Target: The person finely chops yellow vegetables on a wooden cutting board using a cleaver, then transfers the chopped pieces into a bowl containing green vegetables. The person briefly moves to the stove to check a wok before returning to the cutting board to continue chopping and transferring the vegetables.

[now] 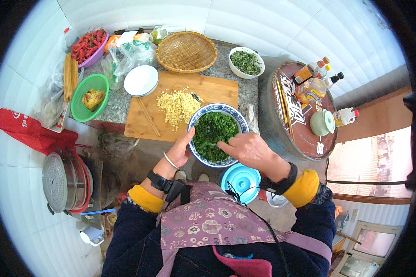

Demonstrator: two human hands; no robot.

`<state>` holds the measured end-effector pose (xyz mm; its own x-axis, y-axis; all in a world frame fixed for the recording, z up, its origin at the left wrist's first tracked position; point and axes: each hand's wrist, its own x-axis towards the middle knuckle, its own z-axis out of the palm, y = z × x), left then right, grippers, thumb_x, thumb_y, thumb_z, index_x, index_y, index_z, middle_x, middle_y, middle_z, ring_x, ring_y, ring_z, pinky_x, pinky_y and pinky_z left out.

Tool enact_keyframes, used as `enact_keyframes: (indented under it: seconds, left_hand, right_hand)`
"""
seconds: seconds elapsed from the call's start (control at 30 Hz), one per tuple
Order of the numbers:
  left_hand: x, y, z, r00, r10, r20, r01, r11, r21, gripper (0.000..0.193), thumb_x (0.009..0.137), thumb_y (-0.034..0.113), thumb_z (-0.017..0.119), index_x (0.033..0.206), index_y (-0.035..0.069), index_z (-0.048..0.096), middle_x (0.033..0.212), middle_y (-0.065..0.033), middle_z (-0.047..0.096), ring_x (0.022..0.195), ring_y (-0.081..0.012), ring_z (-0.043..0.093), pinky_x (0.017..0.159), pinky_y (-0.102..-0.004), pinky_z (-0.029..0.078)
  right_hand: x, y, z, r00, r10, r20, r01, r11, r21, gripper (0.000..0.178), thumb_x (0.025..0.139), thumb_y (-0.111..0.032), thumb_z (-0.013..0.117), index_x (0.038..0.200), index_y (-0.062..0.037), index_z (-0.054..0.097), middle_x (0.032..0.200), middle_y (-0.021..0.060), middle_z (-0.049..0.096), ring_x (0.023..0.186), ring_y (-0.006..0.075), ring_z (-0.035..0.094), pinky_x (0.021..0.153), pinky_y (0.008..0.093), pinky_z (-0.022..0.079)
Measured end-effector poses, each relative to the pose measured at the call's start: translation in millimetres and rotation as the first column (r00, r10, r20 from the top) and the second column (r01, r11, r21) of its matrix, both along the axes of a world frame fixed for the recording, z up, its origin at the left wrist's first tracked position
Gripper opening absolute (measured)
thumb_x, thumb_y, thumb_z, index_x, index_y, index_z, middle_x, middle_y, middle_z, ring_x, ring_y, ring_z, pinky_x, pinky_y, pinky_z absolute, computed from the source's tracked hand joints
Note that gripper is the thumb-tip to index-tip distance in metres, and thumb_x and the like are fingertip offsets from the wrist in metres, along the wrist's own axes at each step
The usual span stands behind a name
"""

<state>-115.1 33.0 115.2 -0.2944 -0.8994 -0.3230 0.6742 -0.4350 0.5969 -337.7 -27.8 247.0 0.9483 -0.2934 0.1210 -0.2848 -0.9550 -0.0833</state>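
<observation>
My left hand (pixel 182 148) grips the left rim of a white bowl with a blue pattern (pixel 218 107), thumb over the edge. Chopped dark green leaves (pixel 212 129) fill much of it. Over the bowl's right side, my right hand (pixel 250 148) has its fingers closed and reaches into the greens. A thin pale bit shows at its fingertips, but I cannot make out what it is. Just beyond the bowl, a heap of chopped yellow pieces (pixel 178 108) lies on a wooden cutting board (pixel 224 88). A pair of chopsticks (pixel 148 117) rests on the board.
Behind the board are a white plate (pixel 141 80), a wicker tray (pixel 186 51) and a white bowl of chopped greens (pixel 230 64). Left stand a green basket (pixel 76 104) and a bowl of red peppers (pixel 98 54). Bottles (pixel 312 90) crowd a round brown lid (pixel 305 134) at right.
</observation>
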Motion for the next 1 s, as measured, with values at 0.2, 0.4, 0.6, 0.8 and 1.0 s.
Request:
enact_keyframes:
  seconds: [0.2, 0.4, 0.6, 0.8, 1.0]
  left_hand:
    - [-3.5, 7.2, 3.4, 0.996, -0.068, 0.062, 0.068, 0.998, -0.010, 0.059, 0.094, 0.048, 0.052, 0.134, 0.006, 0.046, 0.124, -0.0067, 0.059, 0.112, -0.0159, 0.058, 0.092, -0.0338, 0.050]
    - [1.2, 10.3, 5.5, 0.995, 0.007, 0.102, -0.006, 1.000, -0.003, 0.059, 0.094, 0.048, 0.052, 0.134, 0.005, 0.046, 0.123, -0.0063, 0.060, 0.109, -0.0163, 0.060, 0.092, -0.0336, 0.051]
    - [0.4, 7.4, -1.4, 0.999, 0.042, 0.031, -0.042, 0.999, 0.020, 0.057, 0.094, 0.047, 0.052, 0.133, 0.005, 0.046, 0.121, -0.0081, 0.061, 0.107, -0.0170, 0.062, 0.089, -0.0346, 0.053]
    - [-0.7, 8.6, 1.7, 0.998, 0.049, 0.049, -0.049, 0.999, 0.017, 0.057, 0.095, 0.047, 0.050, 0.134, 0.006, 0.046, 0.123, -0.0082, 0.060, 0.107, -0.0178, 0.062, 0.089, -0.0354, 0.053]
    - [-1.7, 5.0, 0.2, 0.995, 0.095, 0.043, -0.100, 0.987, 0.124, 0.061, 0.093, 0.053, 0.050, 0.135, 0.009, 0.046, 0.124, -0.0078, 0.060, 0.109, -0.0190, 0.060, 0.088, -0.0377, 0.053]
  right_hand:
    - [11.3, -30.0, -7.1, 0.999, 0.005, 0.040, 0.001, 0.988, -0.156, 0.027, 0.075, -0.016, 0.057, 0.101, -0.0109, 0.060, 0.068, 0.0012, 0.049, 0.066, 0.0195, 0.058, 0.056, 0.0341, 0.047]
    - [-11.1, -29.4, -8.5, 0.986, -0.158, -0.058, 0.147, 0.977, -0.154, 0.011, 0.078, -0.013, 0.056, 0.088, -0.0097, 0.057, 0.063, 0.0028, 0.052, 0.063, 0.0221, 0.062, 0.054, 0.0352, 0.049]
    - [-4.9, -15.7, -6.7, 0.995, -0.104, -0.010, 0.102, 0.990, -0.102, 0.015, 0.078, -0.012, 0.055, 0.093, -0.0095, 0.057, 0.064, 0.0022, 0.052, 0.063, 0.0211, 0.061, 0.052, 0.0348, 0.048]
    - [-4.9, -26.0, -13.8, 0.944, -0.278, -0.175, 0.263, 0.959, -0.108, 0.020, 0.077, -0.010, 0.056, 0.097, -0.0104, 0.059, 0.065, 0.0053, 0.058, 0.062, 0.0231, 0.063, 0.051, 0.0375, 0.048]
    - [-5.6, -6.4, -20.9, 0.940, -0.316, -0.132, 0.314, 0.949, -0.036, 0.027, 0.078, -0.009, 0.056, 0.104, -0.0115, 0.063, 0.063, 0.0058, 0.059, 0.057, 0.0247, 0.062, 0.048, 0.0372, 0.046]
